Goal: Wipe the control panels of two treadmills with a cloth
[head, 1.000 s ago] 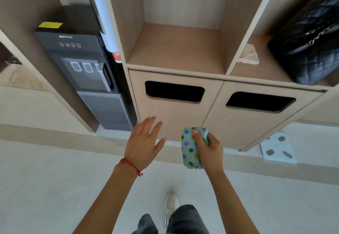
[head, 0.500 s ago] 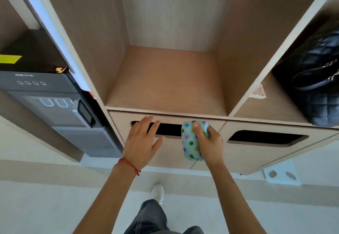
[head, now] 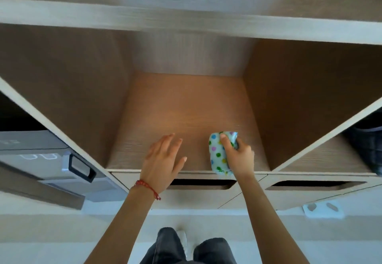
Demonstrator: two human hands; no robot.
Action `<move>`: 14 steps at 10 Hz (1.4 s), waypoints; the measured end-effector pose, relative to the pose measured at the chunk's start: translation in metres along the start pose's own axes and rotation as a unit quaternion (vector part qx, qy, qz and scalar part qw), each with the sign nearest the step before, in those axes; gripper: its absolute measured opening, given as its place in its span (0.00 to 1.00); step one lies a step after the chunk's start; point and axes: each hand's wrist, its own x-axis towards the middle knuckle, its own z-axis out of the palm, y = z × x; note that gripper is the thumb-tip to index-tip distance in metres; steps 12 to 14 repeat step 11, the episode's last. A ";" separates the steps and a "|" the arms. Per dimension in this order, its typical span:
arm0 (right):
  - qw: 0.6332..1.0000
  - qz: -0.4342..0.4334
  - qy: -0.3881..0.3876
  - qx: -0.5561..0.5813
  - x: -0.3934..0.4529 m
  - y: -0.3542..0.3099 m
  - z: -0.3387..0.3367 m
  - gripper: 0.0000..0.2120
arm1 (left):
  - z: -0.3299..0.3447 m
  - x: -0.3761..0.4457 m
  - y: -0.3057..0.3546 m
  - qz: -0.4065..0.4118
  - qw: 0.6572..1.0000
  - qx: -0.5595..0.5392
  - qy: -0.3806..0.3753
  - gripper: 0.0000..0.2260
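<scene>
Head view: I'm gripping the cloth (head: pixel 220 154) in my right hand (head: pixel 239 158), left hand (head: pixel 163 163) spread empty over the shelf (head: pixel 186 106); no treadmill showing, so I'm likely putting it away or fetching it.

Pale cloth (head: pixel 218 156), perhaps bluish, multicoloured dots

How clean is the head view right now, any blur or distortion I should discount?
Head view: motion blur smears the upper shelf edge; wide-angle distortion splays the cubby walls; the dotted cloth and both hands stay fairly sharp; lighting even, no glare.
</scene>
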 end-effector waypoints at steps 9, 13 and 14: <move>0.982 -0.078 -0.010 -0.172 0.015 0.004 -0.003 0.24 | 0.002 0.016 -0.001 -0.006 1.000 -0.001 -0.009 0.24; 0.963 -0.154 0.006 -0.222 -0.014 0.020 -0.022 0.25 | 0.003 -0.008 0.014 -0.012 0.999 -0.008 0.033 0.24; 0.963 -0.154 0.006 -0.222 -0.014 0.020 -0.022 0.25 | 0.003 -0.008 0.014 -0.012 0.999 -0.008 0.033 0.24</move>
